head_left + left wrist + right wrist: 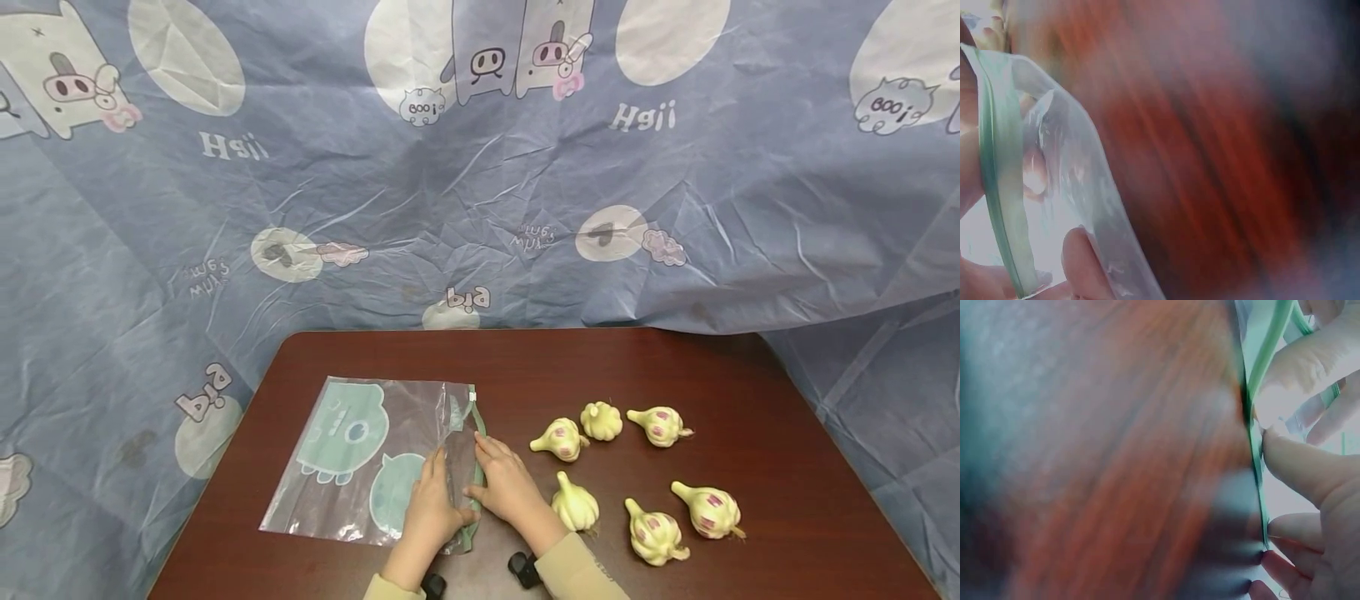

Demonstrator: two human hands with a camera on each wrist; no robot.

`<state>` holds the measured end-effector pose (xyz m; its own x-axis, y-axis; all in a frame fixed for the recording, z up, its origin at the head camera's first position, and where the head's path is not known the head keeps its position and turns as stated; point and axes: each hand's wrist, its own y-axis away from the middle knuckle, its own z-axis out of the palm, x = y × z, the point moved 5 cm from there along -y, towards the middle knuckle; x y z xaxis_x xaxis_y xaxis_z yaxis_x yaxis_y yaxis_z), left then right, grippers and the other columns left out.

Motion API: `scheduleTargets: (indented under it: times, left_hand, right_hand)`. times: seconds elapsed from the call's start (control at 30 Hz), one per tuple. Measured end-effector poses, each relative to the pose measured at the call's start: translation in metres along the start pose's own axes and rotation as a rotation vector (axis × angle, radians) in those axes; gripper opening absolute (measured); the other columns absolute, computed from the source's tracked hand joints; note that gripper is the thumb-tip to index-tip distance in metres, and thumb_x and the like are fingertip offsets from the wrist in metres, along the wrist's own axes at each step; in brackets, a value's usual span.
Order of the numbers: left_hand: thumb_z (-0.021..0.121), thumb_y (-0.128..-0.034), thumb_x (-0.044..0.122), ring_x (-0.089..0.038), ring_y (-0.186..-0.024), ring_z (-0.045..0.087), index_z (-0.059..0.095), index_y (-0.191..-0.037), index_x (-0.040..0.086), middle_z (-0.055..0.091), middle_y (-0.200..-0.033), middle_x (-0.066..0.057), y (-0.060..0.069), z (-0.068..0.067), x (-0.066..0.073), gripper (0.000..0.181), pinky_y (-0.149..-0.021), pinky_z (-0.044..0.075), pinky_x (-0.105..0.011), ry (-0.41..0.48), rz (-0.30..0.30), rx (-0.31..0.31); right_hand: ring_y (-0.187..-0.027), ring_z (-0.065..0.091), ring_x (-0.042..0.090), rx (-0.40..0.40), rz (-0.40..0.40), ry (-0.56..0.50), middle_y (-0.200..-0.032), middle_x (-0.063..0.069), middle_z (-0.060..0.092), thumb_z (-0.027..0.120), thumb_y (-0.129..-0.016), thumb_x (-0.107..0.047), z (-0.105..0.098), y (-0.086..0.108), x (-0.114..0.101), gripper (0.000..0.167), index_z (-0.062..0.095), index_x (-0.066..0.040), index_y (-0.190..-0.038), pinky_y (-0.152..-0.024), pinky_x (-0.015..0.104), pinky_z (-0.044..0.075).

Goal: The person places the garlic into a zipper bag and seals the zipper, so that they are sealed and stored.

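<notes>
A clear zip bag (405,417) printed with pale green figures lies flat on the table, its green zip edge (478,467) facing right. A small white slider (472,397) sits at the far end of that edge. My left hand (432,508) holds the bag near its mouth, the fingers over the film and the thumb at the green edge. My right hand (510,483) pinches the same edge from the right. In the left wrist view the green strip (1004,169) stands apart from the clear film beside a thumb (1083,265). The right wrist view shows fingertips (1291,531) at the edge.
Several garlic bulbs (601,421) lie on the brown table (525,358) right of the bag. The closest garlic bulb (575,504) is beside my right hand. A blue printed cloth (480,183) hangs behind the table and down its sides.
</notes>
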<state>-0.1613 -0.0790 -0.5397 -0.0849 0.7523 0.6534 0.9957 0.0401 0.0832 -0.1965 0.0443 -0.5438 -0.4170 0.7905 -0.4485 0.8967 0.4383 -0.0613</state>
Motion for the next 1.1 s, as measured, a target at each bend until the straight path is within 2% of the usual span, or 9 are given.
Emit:
scheduleTargets:
  times: [0.23,0.43,0.53,0.7,0.77,0.87,1.0,1.1]
  left_hand:
    - [0.094,-0.0604,0.022,-0.065,-0.124,0.04,0.027,-0.15,-0.007,0.028,-0.155,-0.03,0.002,0.002,-0.001,0.116,-0.098,0.041,-0.068,-0.005,0.009,-0.03]
    - [0.095,-0.0591,0.024,-0.063,-0.124,0.042,0.027,-0.15,-0.006,0.033,-0.152,-0.03,0.001,0.001,-0.001,0.118,-0.097,0.042,-0.068,0.0,0.025,-0.033]
    - [0.095,-0.0576,0.025,-0.061,-0.123,0.043,0.026,-0.151,-0.004,0.037,-0.15,-0.029,0.0,0.001,-0.003,0.12,-0.096,0.044,-0.066,-0.013,0.02,-0.022]
    - [0.096,-0.0536,0.022,-0.046,-0.119,0.044,0.029,-0.15,-0.004,0.048,-0.143,-0.026,0.0,0.0,-0.003,0.12,-0.095,0.044,-0.062,-0.037,0.01,0.047]
    - [0.096,-0.0532,0.018,-0.047,-0.119,0.044,0.032,-0.148,-0.005,0.052,-0.138,-0.026,0.002,-0.004,0.0,0.116,-0.094,0.043,-0.064,-0.041,0.011,0.089]
    - [0.095,-0.0546,0.011,-0.054,-0.123,0.044,0.034,-0.146,-0.006,0.053,-0.135,-0.029,0.003,-0.012,0.004,0.111,-0.095,0.041,-0.068,-0.022,0.017,0.124]
    - [0.094,-0.0572,0.01,-0.058,-0.12,0.049,0.028,-0.149,-0.006,0.045,-0.141,-0.033,0.003,-0.023,0.008,0.114,-0.094,0.045,-0.065,0.031,0.011,0.123]
    - [0.094,-0.0584,0.012,-0.056,-0.117,0.053,0.025,-0.15,-0.005,0.042,-0.143,-0.034,0.003,-0.028,0.008,0.116,-0.091,0.049,-0.062,0.028,-0.004,0.11]
  right_hand:
    - [-0.145,0.032,0.036,-0.042,0.061,-0.052,-0.158,0.013,0.035,0.078,-0.082,-0.04,0.004,0.0,0.005,0.079,0.049,0.003,-0.141,-0.11,0.06,0.036]
    - [-0.145,0.031,0.038,-0.035,0.064,-0.071,-0.158,0.014,0.035,0.08,-0.08,-0.041,0.003,-0.002,0.006,0.082,0.049,0.003,-0.141,-0.11,0.06,0.035]
    - [-0.145,0.031,0.037,-0.03,0.07,-0.089,-0.158,0.013,0.036,0.081,-0.079,-0.04,0.004,-0.004,0.007,0.082,0.049,0.003,-0.141,-0.111,0.06,0.034]
    - [-0.144,0.033,0.038,-0.014,0.061,-0.111,-0.156,0.014,0.039,0.082,-0.078,-0.037,0.005,-0.004,0.007,0.08,0.051,0.004,-0.139,-0.108,0.062,0.035]
    - [-0.143,0.034,0.039,-0.012,0.051,-0.104,-0.155,0.015,0.04,0.083,-0.077,-0.037,0.005,-0.004,0.007,0.08,0.052,0.004,-0.139,-0.107,0.063,0.036]
    - [-0.143,0.034,0.039,-0.011,0.041,-0.097,-0.154,0.015,0.041,0.084,-0.076,-0.037,0.004,-0.004,0.006,0.081,0.052,0.004,-0.138,-0.106,0.064,0.037]
    - [-0.144,0.033,0.038,-0.008,0.055,-0.121,-0.154,0.013,0.042,0.084,-0.076,-0.035,0.003,-0.004,0.007,0.081,0.052,0.002,-0.14,-0.107,0.064,0.036]
    - [-0.144,0.032,0.038,-0.006,0.07,-0.157,-0.153,0.012,0.043,0.085,-0.075,-0.033,0.002,-0.004,0.007,0.082,0.05,0.0,-0.142,-0.108,0.065,0.034]
